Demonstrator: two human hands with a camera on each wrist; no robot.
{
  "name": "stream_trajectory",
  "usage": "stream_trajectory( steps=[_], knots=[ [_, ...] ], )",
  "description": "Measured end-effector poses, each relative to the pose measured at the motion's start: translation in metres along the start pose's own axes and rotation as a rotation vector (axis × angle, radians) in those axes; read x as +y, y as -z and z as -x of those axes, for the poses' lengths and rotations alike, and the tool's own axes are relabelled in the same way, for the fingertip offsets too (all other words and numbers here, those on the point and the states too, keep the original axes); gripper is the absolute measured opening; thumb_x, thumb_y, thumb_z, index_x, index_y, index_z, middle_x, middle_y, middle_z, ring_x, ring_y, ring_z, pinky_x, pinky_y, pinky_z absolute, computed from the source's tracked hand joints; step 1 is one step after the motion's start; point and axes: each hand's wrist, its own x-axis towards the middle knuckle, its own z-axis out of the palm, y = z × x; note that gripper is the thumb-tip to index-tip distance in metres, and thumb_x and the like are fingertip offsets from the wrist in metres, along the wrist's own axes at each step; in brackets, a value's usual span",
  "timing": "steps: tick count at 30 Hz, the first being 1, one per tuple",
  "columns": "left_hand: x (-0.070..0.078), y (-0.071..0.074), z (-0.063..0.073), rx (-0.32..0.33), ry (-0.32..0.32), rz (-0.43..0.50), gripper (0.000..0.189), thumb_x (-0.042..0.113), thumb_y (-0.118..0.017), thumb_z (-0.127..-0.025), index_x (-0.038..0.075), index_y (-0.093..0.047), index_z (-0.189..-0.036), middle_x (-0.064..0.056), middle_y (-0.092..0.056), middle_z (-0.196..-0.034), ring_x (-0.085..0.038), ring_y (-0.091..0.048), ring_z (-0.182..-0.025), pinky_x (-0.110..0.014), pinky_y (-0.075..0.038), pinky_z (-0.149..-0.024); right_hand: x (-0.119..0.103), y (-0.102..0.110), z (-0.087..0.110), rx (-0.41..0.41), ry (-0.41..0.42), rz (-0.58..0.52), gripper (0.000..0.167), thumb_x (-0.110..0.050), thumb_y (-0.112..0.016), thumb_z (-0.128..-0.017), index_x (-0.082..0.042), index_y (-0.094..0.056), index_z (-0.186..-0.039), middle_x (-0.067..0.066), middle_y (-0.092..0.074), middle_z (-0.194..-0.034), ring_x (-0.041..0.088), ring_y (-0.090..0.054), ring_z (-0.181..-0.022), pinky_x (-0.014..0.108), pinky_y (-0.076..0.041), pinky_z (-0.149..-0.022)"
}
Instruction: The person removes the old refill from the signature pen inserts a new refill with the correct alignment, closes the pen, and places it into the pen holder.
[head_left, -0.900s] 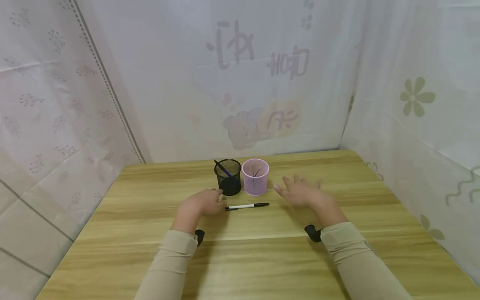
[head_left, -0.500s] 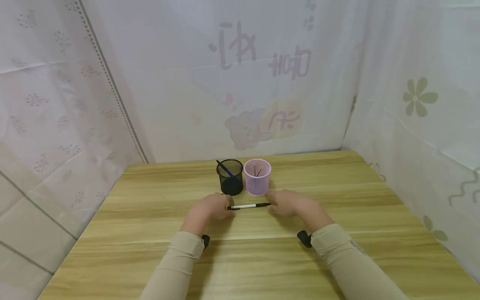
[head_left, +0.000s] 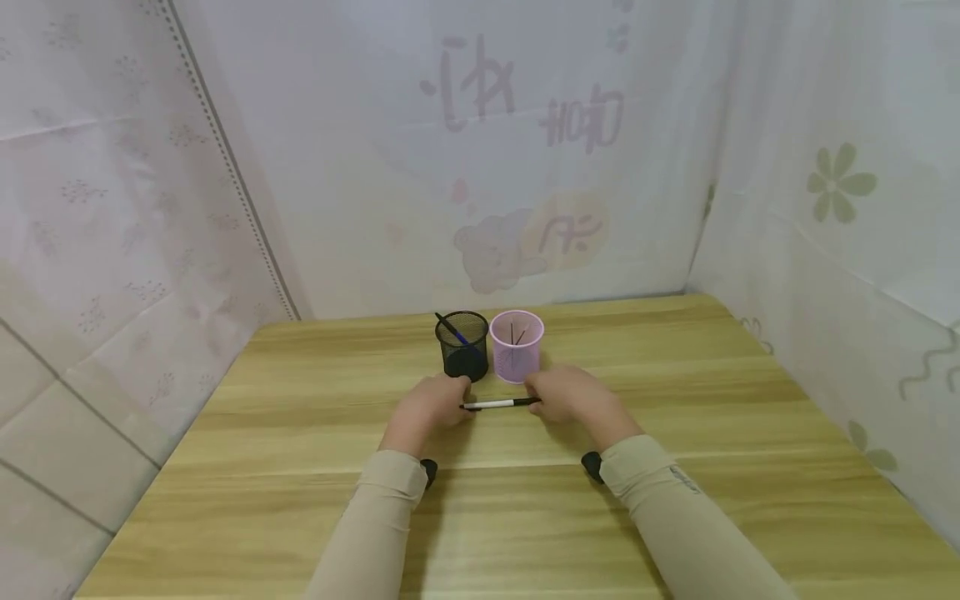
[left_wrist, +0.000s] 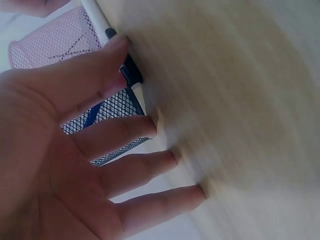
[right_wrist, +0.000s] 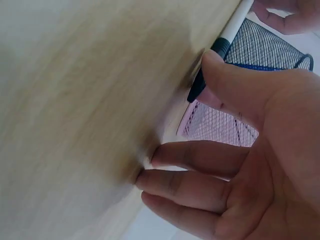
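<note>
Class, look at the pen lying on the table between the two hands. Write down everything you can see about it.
The pen is slim, with a white barrel and black ends, plastic by its look. It lies flat on the wooden table, running left to right just in front of the black mesh cup and the pink mesh cup. The left hand touches its left end with the thumb, and the right hand touches its right end the same way. Whether it has been lifted cannot be told.

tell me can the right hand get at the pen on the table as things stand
Probably yes: the right hand is already at the pen, thumb against its black end, nothing between; the left hand is at the other end.
</note>
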Motion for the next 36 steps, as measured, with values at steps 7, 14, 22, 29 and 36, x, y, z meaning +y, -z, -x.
stream_trajectory(
  steps=[7, 14, 22, 29, 36],
  knots=[
    [0.005, 0.003, 0.001, 0.002, 0.009, -0.014, 0.015, 0.025, -0.079, -0.098, 0.014, -0.07, -0.093, 0.001, -0.064, -0.086, -0.017, -0.056, -0.078, -0.036, -0.051, -0.076, -0.007, 0.004, 0.0, -0.008, 0.005, 0.059, 0.013, -0.02, -0.075, -0.099, -0.014, -0.065, -0.095, 0.004, -0.068, -0.086, 0.027, -0.068, -0.085, 0.047, -0.058, -0.08],
    [0.002, -0.001, 0.001, 0.027, 0.041, 0.041, 0.012, 0.022, -0.079, -0.097, 0.015, -0.07, -0.092, 0.0, -0.067, -0.09, -0.018, -0.058, -0.08, -0.036, -0.052, -0.076, -0.011, 0.004, 0.005, 0.006, -0.017, 0.0, 0.013, -0.016, -0.073, -0.1, -0.014, -0.063, -0.091, 0.002, -0.064, -0.084, 0.023, -0.064, -0.082, 0.045, -0.056, -0.078],
    [-0.008, 0.007, -0.004, 0.019, 0.044, 0.204, 0.013, 0.021, -0.076, -0.099, 0.009, -0.071, -0.101, -0.003, -0.067, -0.091, -0.017, -0.057, -0.082, -0.032, -0.05, -0.076, 0.001, 0.004, 0.011, -0.009, -0.051, -0.288, 0.016, -0.017, -0.066, -0.104, -0.01, -0.056, -0.094, 0.0, -0.053, -0.081, 0.017, -0.052, -0.078, 0.035, -0.043, -0.073],
    [-0.014, 0.014, 0.006, -0.025, 0.013, 0.408, 0.011, 0.017, -0.072, -0.101, 0.008, -0.066, -0.1, -0.003, -0.062, -0.095, -0.015, -0.053, -0.086, -0.029, -0.045, -0.077, 0.007, 0.006, 0.023, -0.015, -0.075, -0.529, 0.008, -0.016, -0.057, -0.109, -0.008, -0.058, -0.107, 0.006, -0.063, -0.096, 0.021, -0.059, -0.09, 0.038, -0.052, -0.081],
    [-0.016, 0.014, 0.025, 0.066, 0.018, 0.794, 0.017, 0.015, -0.067, -0.104, 0.003, -0.061, -0.115, -0.02, -0.075, -0.106, -0.027, -0.068, -0.093, -0.029, -0.052, -0.078, 0.008, 0.014, 0.032, 0.123, -0.063, -0.675, 0.018, -0.023, -0.053, -0.113, -0.007, -0.061, -0.113, 0.024, -0.066, -0.141, 0.044, -0.06, -0.136, 0.062, -0.051, -0.11]
  ],
)
